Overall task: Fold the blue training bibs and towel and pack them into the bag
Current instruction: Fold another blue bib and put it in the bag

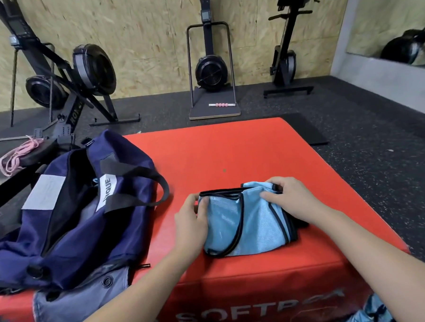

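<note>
A light blue mesh bib (254, 222) with black trim lies folded into a small bundle on the red soft box (231, 155). My left hand (190, 218) grips the bundle's left edge. My right hand (287, 196) pinches its top right corner. To the left, on the same box, a navy duffel bag (76, 217) sits unzipped with its black handles flopped to the right. More light blue fabric (369, 312) shows at the bottom right, below the box. A grey-blue cloth (73, 306) lies under the bag's near end.
Black fan-wheel exercise machines (84, 76) stand along the wooden back wall. A pink rope (16, 156) lies on a black bench at the left. A black mat (308, 128) lies on the speckled floor behind the box. A mirror (401, 23) hangs at the right.
</note>
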Demonstrator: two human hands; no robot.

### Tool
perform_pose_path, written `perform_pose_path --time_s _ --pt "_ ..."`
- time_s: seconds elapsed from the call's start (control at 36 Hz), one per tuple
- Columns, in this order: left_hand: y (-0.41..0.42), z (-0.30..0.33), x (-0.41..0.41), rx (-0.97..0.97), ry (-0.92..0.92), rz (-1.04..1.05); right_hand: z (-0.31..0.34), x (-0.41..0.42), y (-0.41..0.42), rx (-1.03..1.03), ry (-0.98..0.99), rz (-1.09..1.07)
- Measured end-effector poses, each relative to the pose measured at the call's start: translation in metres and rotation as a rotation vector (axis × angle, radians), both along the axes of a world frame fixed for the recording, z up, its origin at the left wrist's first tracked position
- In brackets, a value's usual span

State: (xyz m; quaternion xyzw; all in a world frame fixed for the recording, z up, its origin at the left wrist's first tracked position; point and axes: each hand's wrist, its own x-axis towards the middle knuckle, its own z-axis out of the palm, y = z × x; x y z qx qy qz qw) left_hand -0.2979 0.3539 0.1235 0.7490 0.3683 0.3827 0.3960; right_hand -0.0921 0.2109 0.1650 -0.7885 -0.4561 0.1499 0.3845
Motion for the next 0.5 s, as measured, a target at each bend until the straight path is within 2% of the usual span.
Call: perform_pose_path --time_s 0.14,0.33,0.5 --pt "-0.004 -0.006 0.007 -0.084 0.123 0.013 -0.015 0.018 0.017 -0.158 0.015 -0.002" --pt "-0.018 -0.025 -0.007 0.173 0.326 -0.102 -0.025 0.022 0.028 -0.226 0.011 -0.004" --pt "-0.018 -0.030 -0.012 0.233 0.401 -0.104 -0.030 0.016 0.034 -0.264 -0.071 0.015"
